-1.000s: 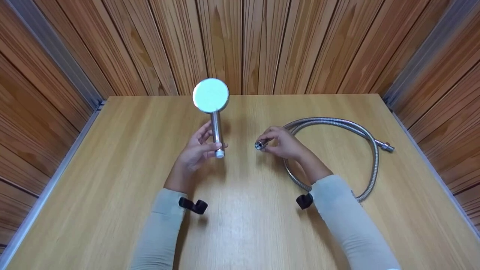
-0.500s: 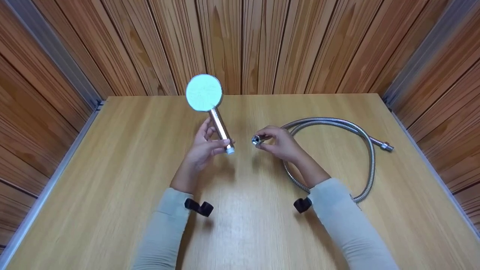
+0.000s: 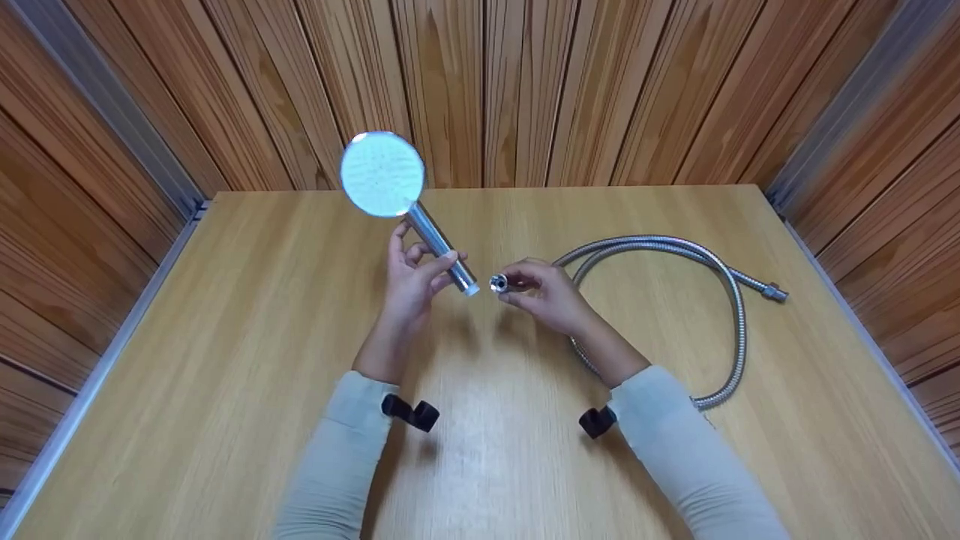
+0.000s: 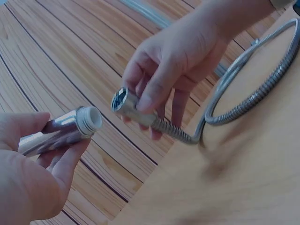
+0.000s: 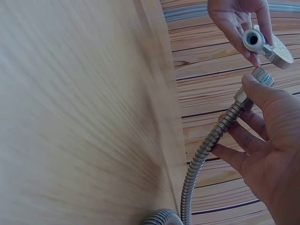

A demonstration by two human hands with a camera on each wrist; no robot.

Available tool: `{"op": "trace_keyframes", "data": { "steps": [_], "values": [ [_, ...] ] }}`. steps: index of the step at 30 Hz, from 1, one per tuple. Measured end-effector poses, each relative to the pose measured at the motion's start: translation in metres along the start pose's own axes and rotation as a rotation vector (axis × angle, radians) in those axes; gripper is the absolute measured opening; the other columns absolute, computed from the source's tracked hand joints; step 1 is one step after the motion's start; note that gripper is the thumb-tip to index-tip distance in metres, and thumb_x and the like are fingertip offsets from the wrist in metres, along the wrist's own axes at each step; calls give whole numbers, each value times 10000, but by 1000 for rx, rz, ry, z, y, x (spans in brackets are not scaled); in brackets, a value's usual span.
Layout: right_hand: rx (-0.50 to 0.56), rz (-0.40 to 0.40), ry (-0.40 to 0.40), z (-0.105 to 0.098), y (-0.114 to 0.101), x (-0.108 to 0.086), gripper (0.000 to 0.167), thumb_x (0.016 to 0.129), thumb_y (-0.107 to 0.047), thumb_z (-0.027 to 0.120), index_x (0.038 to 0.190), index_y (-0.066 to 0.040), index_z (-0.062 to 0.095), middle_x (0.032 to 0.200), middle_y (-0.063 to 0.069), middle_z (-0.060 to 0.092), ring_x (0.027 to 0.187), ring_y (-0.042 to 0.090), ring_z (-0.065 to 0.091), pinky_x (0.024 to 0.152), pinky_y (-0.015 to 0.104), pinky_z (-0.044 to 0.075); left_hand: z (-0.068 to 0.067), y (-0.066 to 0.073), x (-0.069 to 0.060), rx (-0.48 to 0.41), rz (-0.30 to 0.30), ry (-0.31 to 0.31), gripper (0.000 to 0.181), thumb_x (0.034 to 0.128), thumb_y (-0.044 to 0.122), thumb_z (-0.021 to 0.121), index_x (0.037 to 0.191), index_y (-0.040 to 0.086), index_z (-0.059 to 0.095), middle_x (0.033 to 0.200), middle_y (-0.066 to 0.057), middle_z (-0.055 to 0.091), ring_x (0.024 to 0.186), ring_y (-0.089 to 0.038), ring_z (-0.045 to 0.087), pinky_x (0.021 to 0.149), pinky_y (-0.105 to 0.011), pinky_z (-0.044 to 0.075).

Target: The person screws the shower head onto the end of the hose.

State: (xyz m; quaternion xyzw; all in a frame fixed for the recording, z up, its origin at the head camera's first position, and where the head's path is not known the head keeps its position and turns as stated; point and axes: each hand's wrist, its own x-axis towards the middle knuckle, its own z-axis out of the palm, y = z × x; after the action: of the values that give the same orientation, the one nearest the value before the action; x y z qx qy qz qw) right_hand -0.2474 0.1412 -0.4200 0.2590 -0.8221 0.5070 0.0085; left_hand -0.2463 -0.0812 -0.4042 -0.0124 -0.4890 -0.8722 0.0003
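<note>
In the head view the left hand (image 3: 412, 289) grips the chrome handle of a round shower head (image 3: 382, 174), which tilts up to the left. The handle's white threaded end (image 4: 95, 118) shows bare in the left wrist view. The right hand (image 3: 551, 296) pinches the metal end fitting (image 3: 499, 283) of a flexible steel hose (image 3: 739, 337). A small gap separates the fitting's open mouth from the threaded end. From the right wrist view, the ribbed hose (image 5: 201, 152) runs down from the fitting beneath the fingers.
The hose lies in a loop on the right of the wooden table (image 3: 225, 315), its other end fitting (image 3: 774, 292) near the right edge. Wood-plank walls (image 3: 517, 90) stand behind and on both sides. Each wrist carries a small black camera mount (image 3: 410, 412).
The left hand has moved up and right, and the shower head has gone from nearly upright to leaning left. The right hand has shifted slightly left with the hose end, narrowing the gap.
</note>
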Motion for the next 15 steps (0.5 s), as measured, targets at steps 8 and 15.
{"op": "trace_keyframes", "data": {
  "steps": [8,15],
  "values": [
    [-40,-3,4,10,4,2,225,882,-73,720,1102,-98,680,1033,-20,697,970,143,650,882,373,539,7,-1,-3,-2,92,79,873,820,-122,700,1474,247,257,1077,-122,517,933,-324,689,834,-473,571],
    [-83,86,-11,16,-2,5,240,902,-112,700,1142,-103,692,1070,4,670,998,154,631,901,331,537,16,-4,-5,104,195,139,966,763,-95,773,1491,226,226,1057,-128,529,895,-291,654,782,-449,592]
  ]
}}
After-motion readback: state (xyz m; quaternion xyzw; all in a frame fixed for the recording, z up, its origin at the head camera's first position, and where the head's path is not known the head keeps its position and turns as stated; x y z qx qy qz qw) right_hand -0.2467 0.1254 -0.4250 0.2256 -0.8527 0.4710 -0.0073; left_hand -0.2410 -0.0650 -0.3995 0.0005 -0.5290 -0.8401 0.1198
